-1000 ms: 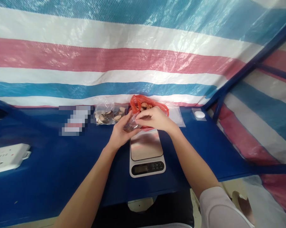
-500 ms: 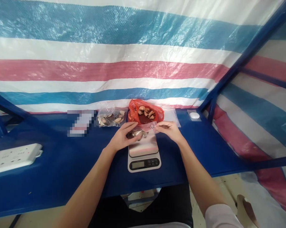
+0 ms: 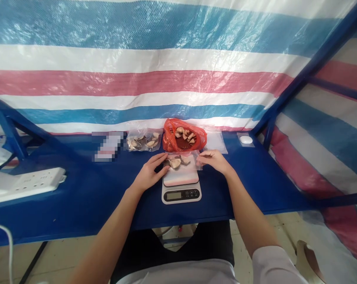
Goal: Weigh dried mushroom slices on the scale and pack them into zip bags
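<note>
A clear zip bag [image 3: 185, 159] with a few dried brown-and-cream slices lies level over the plate of a white digital scale [image 3: 181, 196]. My left hand [image 3: 150, 172] grips the bag's left end between thumb and fingers. At the right end, my right hand [image 3: 214, 160] pinches the bag's edge. Just behind the scale sits an open red plastic bag [image 3: 170, 136] with more dried slices [image 3: 186, 134] inside. I cannot read the scale's display [image 3: 174, 195].
Filled clear bags [image 3: 144, 141] lie left of the red bag, with a blurred packet [image 3: 109, 146] further left. Flat clear bags [image 3: 215, 142] and a white round object [image 3: 246, 140] are to the right. A power strip [image 3: 33, 183] rests on the blue table [image 3: 86, 205] at left.
The bag of slices has gone from bunched and tilted to flatter over the scale, its slices more spread out. My right hand has shifted slightly right. The whole view has moved a little.
</note>
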